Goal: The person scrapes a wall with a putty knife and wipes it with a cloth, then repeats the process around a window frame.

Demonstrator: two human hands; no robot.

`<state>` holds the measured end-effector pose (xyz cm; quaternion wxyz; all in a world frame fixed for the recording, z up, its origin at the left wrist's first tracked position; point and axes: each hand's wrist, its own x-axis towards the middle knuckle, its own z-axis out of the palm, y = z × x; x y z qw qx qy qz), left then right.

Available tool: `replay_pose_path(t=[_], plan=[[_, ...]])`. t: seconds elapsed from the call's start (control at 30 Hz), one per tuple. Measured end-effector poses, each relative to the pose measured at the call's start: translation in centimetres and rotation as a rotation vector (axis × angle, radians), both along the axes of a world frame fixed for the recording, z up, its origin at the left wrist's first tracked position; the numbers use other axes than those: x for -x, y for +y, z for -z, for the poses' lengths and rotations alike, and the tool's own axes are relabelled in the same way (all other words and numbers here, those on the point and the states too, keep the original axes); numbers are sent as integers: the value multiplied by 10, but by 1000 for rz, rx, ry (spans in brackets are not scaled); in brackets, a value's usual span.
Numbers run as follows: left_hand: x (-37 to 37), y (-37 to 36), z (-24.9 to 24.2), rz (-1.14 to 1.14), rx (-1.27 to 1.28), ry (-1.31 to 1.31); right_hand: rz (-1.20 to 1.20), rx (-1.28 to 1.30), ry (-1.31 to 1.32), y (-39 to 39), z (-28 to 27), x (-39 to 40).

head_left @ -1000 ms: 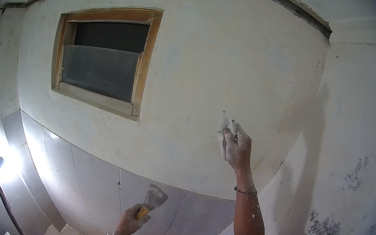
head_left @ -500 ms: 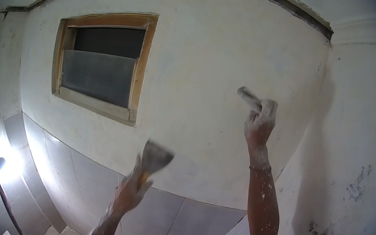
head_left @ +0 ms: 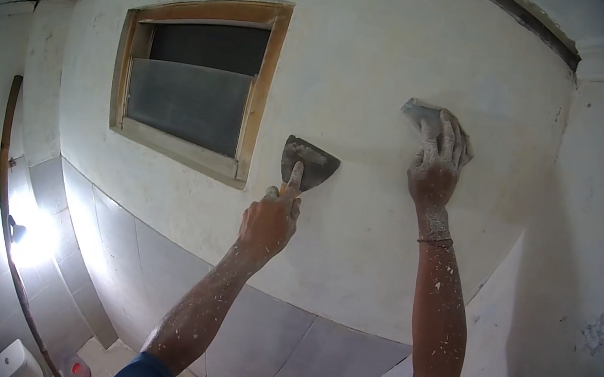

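My left hand (head_left: 270, 219) is closed round the yellow handle of a putty knife (head_left: 309, 164), its forefinger stretched along the broad, stained blade. The blade lies close over the off-white wall (head_left: 340, 250), to the right of the window. Higher up and further right, my right hand (head_left: 437, 159) grips a flat grey blade (head_left: 421, 112) with its fingers spread over the back. That blade overlaps the wall, and most of its middle is hidden under the fingers. White dust and specks cover both hands and forearms.
A wood-framed window (head_left: 269, 96) with dark and frosted panes is set in the wall. Grey tiles (head_left: 258, 339) run below. A brown pole (head_left: 5, 189) leans at the left near a bright lamp (head_left: 17, 230). A white cistern (head_left: 15, 363) stands at lower left.
My left hand has risen with the putty knife towards the wall beside the window. The right hand has turned its blade flatter against the wall. The view has shifted, revealing more at lower left.
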<state>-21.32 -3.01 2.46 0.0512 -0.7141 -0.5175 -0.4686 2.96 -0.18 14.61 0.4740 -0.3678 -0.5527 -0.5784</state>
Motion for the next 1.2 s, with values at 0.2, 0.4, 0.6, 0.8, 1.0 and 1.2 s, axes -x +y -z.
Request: replay_pose_path(t=[0.2,0.4,0.6,0.8,1.0,1.2], plan=[[8,2,1,48,29,12,-19,24,-37,3,-7,23],[-1,14,-14,93,-36,-34,-21,-22,-80,19,-23,54],[-8,22,-13,142,-106,-95,40,-25,-61,24,-24,51],[-8,5,-2,205,-80,-95,79,-54,-75,23,-25,51],[-26,2,-17,108,-2,-104,-4,-47,-33,34,-18,48],[-39,-7,-18,210,33,-191,-8,-39,-36,35,-15,50]])
